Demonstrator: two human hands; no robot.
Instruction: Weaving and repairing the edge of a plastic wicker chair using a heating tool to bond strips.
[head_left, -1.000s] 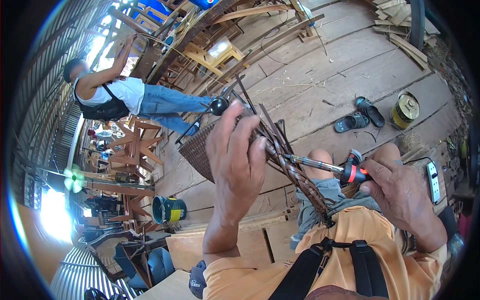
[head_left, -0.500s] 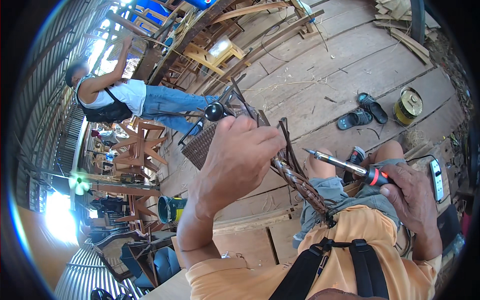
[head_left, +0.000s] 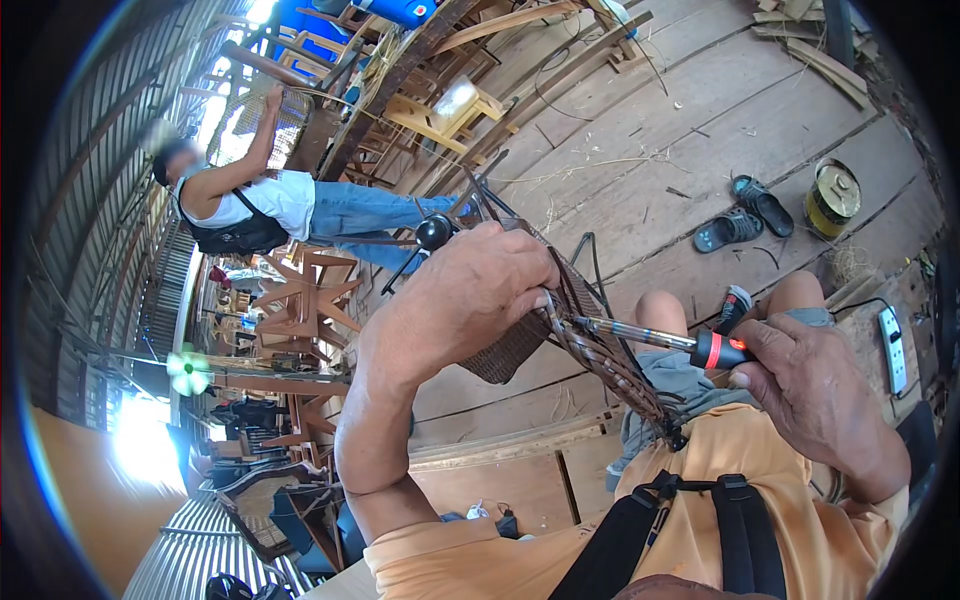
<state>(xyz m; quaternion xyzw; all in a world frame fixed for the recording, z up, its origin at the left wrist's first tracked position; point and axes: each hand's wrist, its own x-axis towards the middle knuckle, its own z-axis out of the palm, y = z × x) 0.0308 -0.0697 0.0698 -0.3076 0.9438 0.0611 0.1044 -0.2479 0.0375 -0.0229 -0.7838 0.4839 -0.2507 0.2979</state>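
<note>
Over the person's lap, the woven rattan frame rests slanted across the knees, and the awl-like tool points its metal tip at the weave right beside the left fingers: a slip there could likely jab them or split a strand. The left hand is clamped over the frame's edge, wrist bent; the right hand is fisted around the tool's red-and-black handle

Dark woven rattan panel tilted, metal-shafted screwdriver touching its strands.
</note>
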